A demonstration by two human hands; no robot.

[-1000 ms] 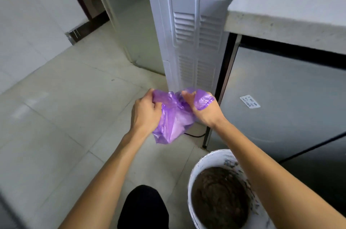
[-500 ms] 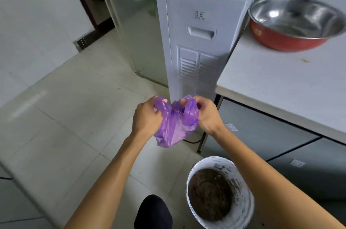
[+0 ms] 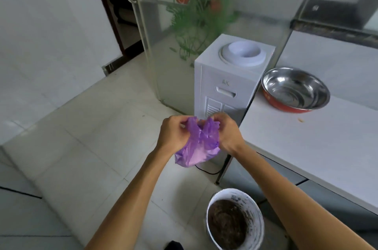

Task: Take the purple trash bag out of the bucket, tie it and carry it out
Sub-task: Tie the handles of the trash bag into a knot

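Observation:
The purple trash bag (image 3: 197,147) hangs in the air at mid-frame, small and crumpled, its body drooping below my hands. My left hand (image 3: 173,134) grips the bag's top on the left side. My right hand (image 3: 227,132) grips the top on the right side. The two hands are close together with the bag's gathered mouth bunched between them. The white bucket (image 3: 256,206) stands on the floor below and to the right, without the bag, its inside caked with dark dirt.
A white water dispenser (image 3: 225,78) stands just beyond my hands. A white counter (image 3: 311,143) on the right holds a steel basin with a red outside (image 3: 294,90). A glass partition (image 3: 163,35) and a dark doorway (image 3: 122,14) lie at the back left, past pale floor tiles.
The view has tilted upward, showing the dispenser top, the basin and the doorway. My hands have drawn closer together on the bag's top; the bucket sits lower in view.

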